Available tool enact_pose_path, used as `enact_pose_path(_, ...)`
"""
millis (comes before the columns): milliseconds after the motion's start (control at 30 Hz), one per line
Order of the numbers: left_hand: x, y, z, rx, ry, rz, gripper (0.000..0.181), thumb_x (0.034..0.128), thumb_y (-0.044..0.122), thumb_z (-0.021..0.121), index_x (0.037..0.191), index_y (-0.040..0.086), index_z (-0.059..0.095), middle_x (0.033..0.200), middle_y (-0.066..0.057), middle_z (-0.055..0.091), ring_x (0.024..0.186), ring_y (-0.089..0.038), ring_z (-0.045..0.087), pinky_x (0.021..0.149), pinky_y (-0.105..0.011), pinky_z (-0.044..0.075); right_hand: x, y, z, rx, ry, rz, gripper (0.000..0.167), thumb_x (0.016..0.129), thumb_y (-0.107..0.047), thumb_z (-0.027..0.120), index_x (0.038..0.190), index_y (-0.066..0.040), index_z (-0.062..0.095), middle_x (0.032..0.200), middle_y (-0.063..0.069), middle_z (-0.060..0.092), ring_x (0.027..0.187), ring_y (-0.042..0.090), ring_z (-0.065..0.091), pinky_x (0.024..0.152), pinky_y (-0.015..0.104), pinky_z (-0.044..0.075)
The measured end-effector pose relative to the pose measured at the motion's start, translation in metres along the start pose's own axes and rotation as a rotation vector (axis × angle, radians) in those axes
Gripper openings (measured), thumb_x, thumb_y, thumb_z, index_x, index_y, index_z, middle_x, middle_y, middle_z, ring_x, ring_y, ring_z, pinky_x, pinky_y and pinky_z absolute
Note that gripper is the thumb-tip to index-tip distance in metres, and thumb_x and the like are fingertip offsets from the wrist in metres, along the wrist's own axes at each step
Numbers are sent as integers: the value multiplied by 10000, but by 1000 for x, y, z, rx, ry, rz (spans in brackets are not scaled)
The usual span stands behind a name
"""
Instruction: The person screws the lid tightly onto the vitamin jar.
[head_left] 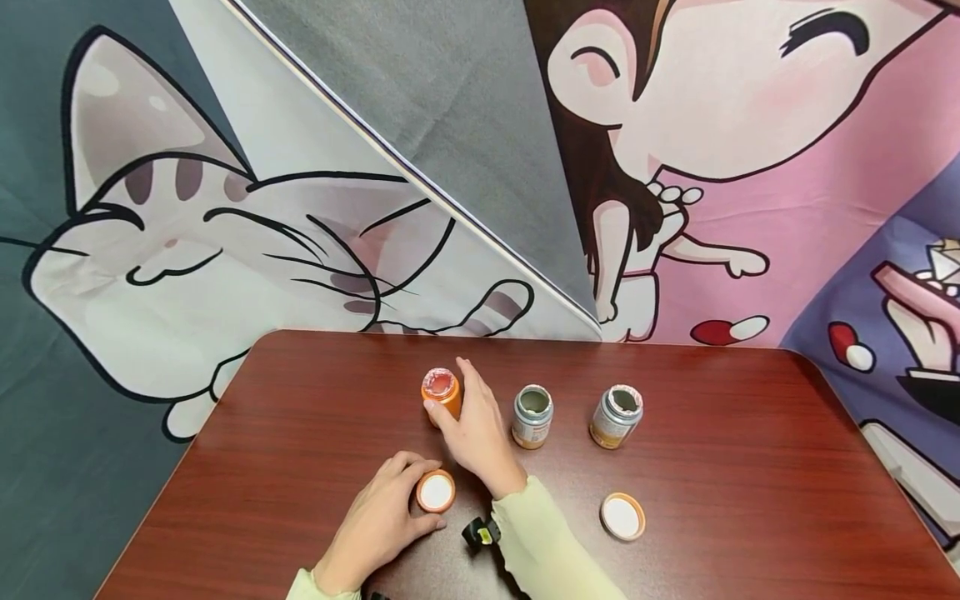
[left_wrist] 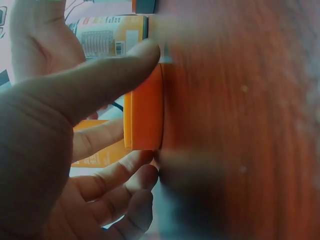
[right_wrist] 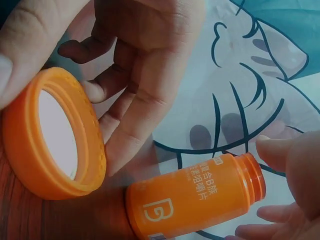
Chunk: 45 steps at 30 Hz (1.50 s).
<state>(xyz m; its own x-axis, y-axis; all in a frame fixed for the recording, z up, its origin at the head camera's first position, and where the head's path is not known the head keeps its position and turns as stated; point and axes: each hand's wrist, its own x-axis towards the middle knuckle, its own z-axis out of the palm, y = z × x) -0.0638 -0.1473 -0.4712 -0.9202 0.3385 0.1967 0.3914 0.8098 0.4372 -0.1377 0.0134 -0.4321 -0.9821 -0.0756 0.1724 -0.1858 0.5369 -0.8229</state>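
An orange cap [head_left: 436, 492] lies on the table with its white lining up; my left hand [head_left: 375, 521] holds its rim between thumb and fingers. The same cap [left_wrist: 145, 112] stands between thumb and fingers of the left hand [left_wrist: 55, 115] in the left wrist view. Behind it, the uncapped orange bottle [head_left: 441, 395] is upright. My right hand [head_left: 480, 429] is at the bottle's right side, thumb across its front in the head view, fingers extended. From the right wrist, the right hand [right_wrist: 290, 185] appears spread near the neck of the bottle [right_wrist: 190, 195], with a gap at the thumb.
Two uncapped grey bottles, one [head_left: 532, 419] right of my right hand and another [head_left: 617, 417] farther right, stand on the brown table [head_left: 750, 467]. A second white-lined cap [head_left: 622, 517] lies nearer the front. A cartoon-printed cloth [head_left: 465, 125] rises behind the table's back edge.
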Motion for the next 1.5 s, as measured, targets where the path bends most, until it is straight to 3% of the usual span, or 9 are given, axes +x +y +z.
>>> enact_pose_path(333,1,0,-4,-13,-1,-36,521,644,270,947,1098,173,709,1112,93,613,1047,-106,601,812,-376,537,6,7,9,10,-2,-5,653,935,-262,724,1508,-113,448,1528,140,456,1367,335,467,1099,498,388)
enact_pose_path(533,5,-2,-12,-31,3,-76,512,646,267,949,1085,184,699,1071,97,639,958,-92,636,790,-372,537,9,11,11,22,8,-22,568,921,-257,743,1430,-105,541,1482,150,513,1294,330,544,1051,476,438)
enact_pose_path(833,18,-6,-32,-80,0,-159,508,698,230,922,1144,103,715,1090,31,686,966,-169,663,840,-408,526,6,12,8,-5,11,-15,556,900,-285,768,1394,-125,568,1185,101,701,1046,253,671,915,424,521)
enact_pose_path(1033,24,-10,-41,-80,73,-130,532,712,205,916,1171,30,710,1116,-33,679,992,-208,664,868,-419,531,4,14,6,14,19,-47,558,886,-260,782,1385,-117,576,1173,94,708,1036,258,674,910,425,519)
enact_pose_path(1200,28,-10,-46,-68,133,-95,536,713,147,898,1185,9,687,1133,-76,656,1001,-247,658,867,-442,529,1,14,6,29,14,-27,542,886,-263,784,1372,-153,573,1151,74,713,1023,240,674,897,418,522)
enact_pose_path(1500,42,-7,-53,-120,184,-106,562,689,31,849,1213,8,647,1173,-108,631,1006,-264,644,873,-452,518,-1,14,6,47,32,-40,512,867,-257,804,1327,-160,603,1113,53,721,952,207,673,831,375,530)
